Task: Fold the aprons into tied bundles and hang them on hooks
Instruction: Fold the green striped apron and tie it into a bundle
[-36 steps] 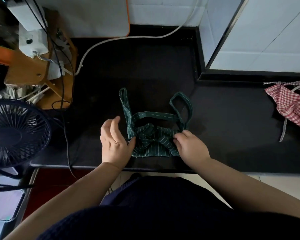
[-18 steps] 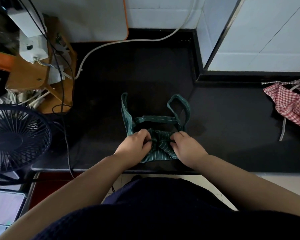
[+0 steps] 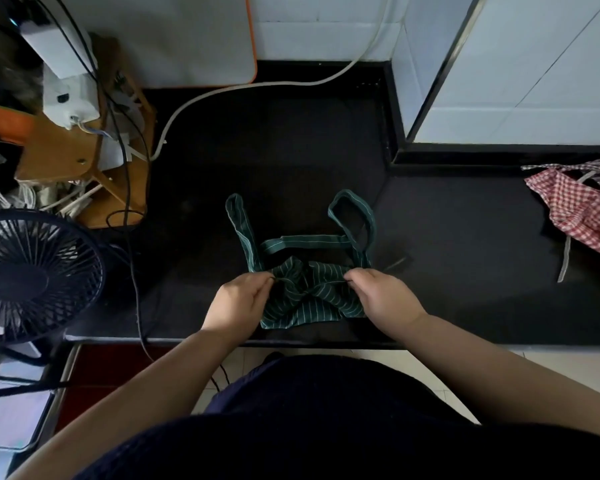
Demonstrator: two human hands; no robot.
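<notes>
A green striped apron (image 3: 309, 296) lies folded small near the front edge of the black counter (image 3: 291, 150). Its straps (image 3: 305, 242) loop out behind it, one to the left and one to the right. My left hand (image 3: 238, 303) pinches the bundle's left top edge. My right hand (image 3: 383, 296) pinches its right top edge. A red checked apron (image 3: 582, 209) lies crumpled at the far right of the counter, with a white tie hanging from it.
A black fan (image 3: 32, 275) stands at the left edge. Behind it a wooden stand (image 3: 84, 161) holds white boxes and cables. A white cable (image 3: 257, 86) crosses the counter's back. White tiled walls close off the back and right.
My left hand came off the counter beside the bundle and took hold of its left edge. Both hands then spread slightly apart along the top edge.
</notes>
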